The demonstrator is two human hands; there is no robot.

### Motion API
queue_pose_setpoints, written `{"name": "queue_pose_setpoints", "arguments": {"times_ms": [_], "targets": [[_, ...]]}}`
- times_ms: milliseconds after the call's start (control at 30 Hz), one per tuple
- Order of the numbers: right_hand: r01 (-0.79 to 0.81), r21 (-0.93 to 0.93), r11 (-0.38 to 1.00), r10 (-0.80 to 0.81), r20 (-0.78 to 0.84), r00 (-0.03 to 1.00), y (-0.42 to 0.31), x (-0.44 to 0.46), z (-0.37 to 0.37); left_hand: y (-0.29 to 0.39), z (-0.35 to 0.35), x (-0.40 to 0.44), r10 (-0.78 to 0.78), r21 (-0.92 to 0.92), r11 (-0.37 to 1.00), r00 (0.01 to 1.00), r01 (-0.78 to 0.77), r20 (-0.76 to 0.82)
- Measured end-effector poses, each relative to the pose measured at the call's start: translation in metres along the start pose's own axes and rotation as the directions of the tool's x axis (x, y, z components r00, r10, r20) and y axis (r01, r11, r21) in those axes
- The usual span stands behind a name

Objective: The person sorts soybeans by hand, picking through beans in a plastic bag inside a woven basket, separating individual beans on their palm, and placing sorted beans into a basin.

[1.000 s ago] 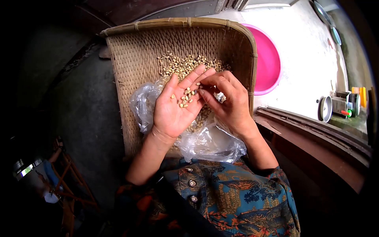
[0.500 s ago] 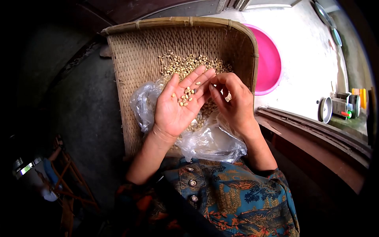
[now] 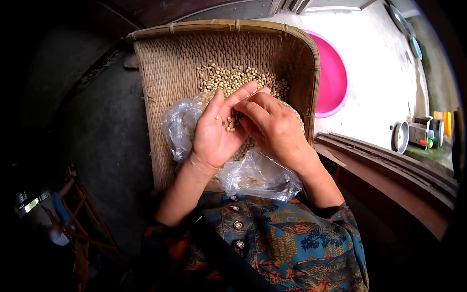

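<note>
My left hand [image 3: 212, 136] lies palm up and slightly cupped over a woven bamboo basket [image 3: 165, 73], holding several small tan beans [image 3: 230, 127]. Its thumb stands away from the fingers, and one bean sits near the thumb's base. Over that palm bends my right hand [image 3: 276, 120], its fingertips pinched together among the beans; whatever they grip is hidden. Beneath both hands is a clear plastic bag [image 3: 258, 177], crumpled, with more beans inside. A loose heap of beans [image 3: 236, 78] lies in the basket beyond my fingers.
A pink basin [image 3: 331, 73] stands right of the basket on the bright floor. Along the right runs a wooden door sill [image 3: 384, 170], with a metal pan [image 3: 401, 136] beyond it. A wooden frame [image 3: 90, 214] stands at the lower left in shadow.
My right hand has moved left and down from beside my left fingers, and its fingertips now reach into the left palm, covering some beans. The left hand stays nearly in place.
</note>
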State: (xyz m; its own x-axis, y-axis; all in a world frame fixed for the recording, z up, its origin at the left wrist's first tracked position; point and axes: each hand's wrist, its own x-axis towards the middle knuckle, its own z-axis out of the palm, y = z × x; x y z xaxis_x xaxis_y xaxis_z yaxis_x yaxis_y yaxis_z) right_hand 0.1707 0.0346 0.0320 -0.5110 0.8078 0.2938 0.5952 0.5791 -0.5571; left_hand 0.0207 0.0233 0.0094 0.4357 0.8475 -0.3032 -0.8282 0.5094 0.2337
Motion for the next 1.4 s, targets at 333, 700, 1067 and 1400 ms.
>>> {"name": "queue_pose_setpoints", "arguments": {"times_ms": [333, 700, 1067, 1400], "targets": [[-0.019, 0.019, 1.000, 0.020, -0.016, 1.000, 0.006, 0.000, 0.005, -0.001, -0.004, 0.002, -0.020, -0.024, 1.000, 1.000, 0.020, -0.001], [0.053, -0.099, 0.994, -0.052, 0.011, 0.999, 0.006, 0.002, 0.004, -0.001, -0.001, 0.001, -0.015, 0.039, 0.999, 1.000, 0.014, 0.018], [-0.136, 0.038, 0.990, 0.137, -0.491, 0.860, 0.061, -0.012, -0.059, 0.006, -0.007, 0.004, 0.032, -0.292, 0.956, 0.996, -0.006, 0.081], [-0.203, 0.223, 0.953, 0.227, -0.088, 0.970, 0.000, -0.012, -0.044, 0.005, -0.010, 0.008, 0.077, -0.254, 0.966, 0.987, -0.039, 0.142]]}}
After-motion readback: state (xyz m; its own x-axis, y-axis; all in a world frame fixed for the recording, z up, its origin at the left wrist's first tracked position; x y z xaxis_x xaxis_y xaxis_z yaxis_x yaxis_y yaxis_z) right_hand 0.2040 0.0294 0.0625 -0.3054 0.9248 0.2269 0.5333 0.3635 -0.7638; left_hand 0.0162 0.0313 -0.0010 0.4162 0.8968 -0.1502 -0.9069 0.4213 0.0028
